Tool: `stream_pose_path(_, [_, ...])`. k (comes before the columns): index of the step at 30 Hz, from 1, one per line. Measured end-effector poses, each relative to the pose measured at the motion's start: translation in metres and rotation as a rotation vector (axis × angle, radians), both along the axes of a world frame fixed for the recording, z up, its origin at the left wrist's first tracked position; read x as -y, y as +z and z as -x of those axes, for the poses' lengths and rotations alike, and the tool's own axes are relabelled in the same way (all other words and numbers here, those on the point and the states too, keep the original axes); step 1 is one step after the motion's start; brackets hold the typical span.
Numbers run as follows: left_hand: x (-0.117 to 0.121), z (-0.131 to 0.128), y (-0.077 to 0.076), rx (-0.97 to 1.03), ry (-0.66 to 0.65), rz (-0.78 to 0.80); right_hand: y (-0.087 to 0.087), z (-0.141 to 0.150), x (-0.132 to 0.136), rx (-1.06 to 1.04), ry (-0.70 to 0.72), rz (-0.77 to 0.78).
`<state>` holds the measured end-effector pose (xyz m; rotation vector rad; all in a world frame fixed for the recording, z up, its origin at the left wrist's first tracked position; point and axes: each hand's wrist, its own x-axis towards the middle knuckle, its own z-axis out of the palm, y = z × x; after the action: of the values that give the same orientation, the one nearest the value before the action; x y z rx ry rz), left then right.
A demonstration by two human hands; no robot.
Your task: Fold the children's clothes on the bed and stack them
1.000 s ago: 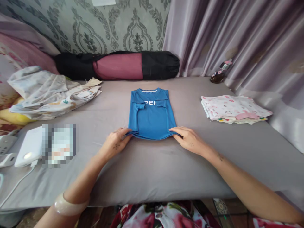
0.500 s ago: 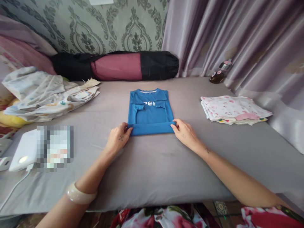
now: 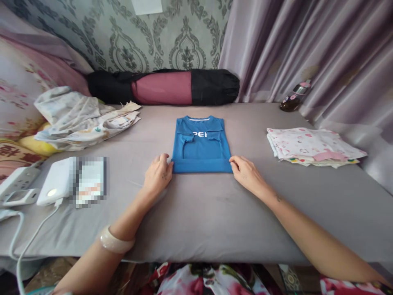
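Note:
A blue T-shirt point(image 3: 201, 148) lies flat in front of me, its sides and sleeves folded inward and its bottom turned up in a straight band. White letters show partly between the folded sleeves. My left hand point(image 3: 158, 174) is at the lower left corner, thumb and fingers closed together at the band's end. At the opposite corner, my right hand point(image 3: 248, 174) pinches the band's other end between thumb and finger. Both hands rest low on the bed sheet point(image 3: 215, 221).
A stack of folded printed cloths point(image 3: 313, 145) lies at right, with a bottle point(image 3: 294, 96) behind it. A long black-and-maroon bag point(image 3: 162, 87) lines the wall. Crumpled cloth point(image 3: 76, 116), a white power bank point(image 3: 57, 182), a power strip point(image 3: 18, 182) and a blurred-out item point(image 3: 90, 182) are at left.
My hands have shifted slightly outward to the very ends of the turned-up band, which looks flatter. The view has turned a little left, bringing the power strip into fuller sight.

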<state>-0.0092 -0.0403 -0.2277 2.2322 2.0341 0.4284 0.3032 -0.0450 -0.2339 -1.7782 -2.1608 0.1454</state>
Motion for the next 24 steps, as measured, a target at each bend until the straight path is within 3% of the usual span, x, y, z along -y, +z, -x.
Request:
stream_pose_path(3, [0.007, -0.01, -0.002, -0.079, -0.252, -0.155, 0.01, 0.017, 0.011, 0.126, 0.034, -0.093])
stream_pose_path(7, [0.015, -0.037, -0.008, -0.158, -0.485, -0.177, 0.008, 0.05, 0.021, 0.175, 0.269, -0.083])
stream_pose_path(12, [0.007, -0.06, -0.016, -0.209, -0.444, -0.141, 0.0, 0.07, 0.014, 0.169, 0.337, 0.055])
stream_pose_path(24, [-0.005, -0.066, -0.022, -0.232, -0.332, 0.055, -0.005, 0.072, 0.004, 0.134, 0.325, 0.251])
